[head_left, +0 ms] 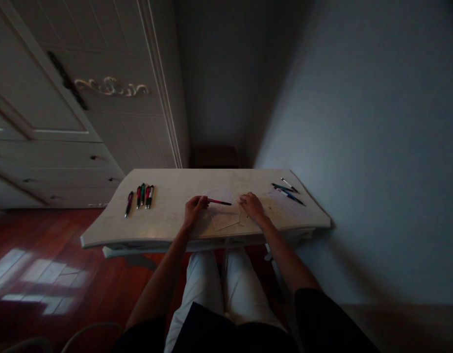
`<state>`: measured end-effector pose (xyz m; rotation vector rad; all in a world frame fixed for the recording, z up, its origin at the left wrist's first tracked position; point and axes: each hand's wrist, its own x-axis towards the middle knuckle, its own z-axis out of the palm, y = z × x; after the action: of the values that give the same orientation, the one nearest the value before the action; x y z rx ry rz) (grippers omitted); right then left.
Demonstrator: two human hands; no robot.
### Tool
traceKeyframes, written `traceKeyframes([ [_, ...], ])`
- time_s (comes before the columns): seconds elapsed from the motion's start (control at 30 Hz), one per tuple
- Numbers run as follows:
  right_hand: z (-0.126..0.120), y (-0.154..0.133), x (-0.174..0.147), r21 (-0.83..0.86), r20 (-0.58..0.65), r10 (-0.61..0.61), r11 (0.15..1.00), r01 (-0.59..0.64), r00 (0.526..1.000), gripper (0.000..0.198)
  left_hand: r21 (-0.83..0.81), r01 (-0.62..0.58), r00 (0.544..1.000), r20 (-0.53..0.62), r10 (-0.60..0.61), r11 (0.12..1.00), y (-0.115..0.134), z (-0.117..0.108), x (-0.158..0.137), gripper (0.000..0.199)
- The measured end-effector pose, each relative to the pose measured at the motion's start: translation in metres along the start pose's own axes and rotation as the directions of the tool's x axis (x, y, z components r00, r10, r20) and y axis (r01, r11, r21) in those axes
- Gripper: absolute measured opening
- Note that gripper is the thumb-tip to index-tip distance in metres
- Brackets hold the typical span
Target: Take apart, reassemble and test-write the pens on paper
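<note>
My left hand (195,209) pinches one end of a red and black pen (219,201), which points right above a sheet of paper (226,219) on the white table. Just past the pen's dark end is my right hand (251,204), its fingers bent and drawn together at the paper's right edge. Whatever those fingers hold, if anything, is too small to make out. A few tiny dark bits lie close to this hand.
Several pens (142,196) lie at the left of the table (171,186), with a purple pen (129,204) apart from them. At the right, a blue pen (290,196) and others rest by a second paper (290,208). A wall (377,147) borders the right side; a white cabinet (138,132) stands behind left.
</note>
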<state>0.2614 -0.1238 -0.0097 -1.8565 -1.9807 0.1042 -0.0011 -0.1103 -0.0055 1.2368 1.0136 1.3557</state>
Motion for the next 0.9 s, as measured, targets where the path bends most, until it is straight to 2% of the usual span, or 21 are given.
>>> traceKeyframes([
  [0.2,0.0,0.001,-0.005,0.057,-0.059,-0.042,0.997,0.046,0.997,0.01,-0.019,0.019,1.0,-0.006,-0.019,1.0,0.0,0.0,0.0,0.054],
  [0.33,0.002,-0.004,-0.015,0.228,-0.155,-0.034,0.971,0.069,0.987,0.012,-0.017,0.006,1.0,-0.004,-0.006,1.0,-0.001,-0.001,0.001,0.054],
  [0.47,0.005,-0.015,-0.032,0.501,-0.206,-0.016,0.857,0.12,0.978,0.018,-0.034,0.008,1.0,-0.02,-0.009,0.999,-0.005,-0.001,0.002,0.053],
  [0.53,0.004,-0.021,-0.04,0.584,-0.226,-0.025,0.796,0.156,0.974,0.02,-0.04,0.012,1.0,-0.024,-0.013,0.999,-0.005,0.0,0.002,0.053],
  [0.73,0.002,-0.032,-0.05,0.667,-0.303,-0.049,0.703,0.248,0.952,0.019,-0.008,-0.001,1.0,-0.018,0.001,1.0,-0.006,-0.001,0.001,0.051],
  [0.9,0.013,-0.034,-0.048,0.748,-0.239,0.027,0.642,0.167,0.971,0.017,-0.008,0.005,1.0,-0.016,-0.005,1.0,-0.005,-0.001,0.001,0.052],
])
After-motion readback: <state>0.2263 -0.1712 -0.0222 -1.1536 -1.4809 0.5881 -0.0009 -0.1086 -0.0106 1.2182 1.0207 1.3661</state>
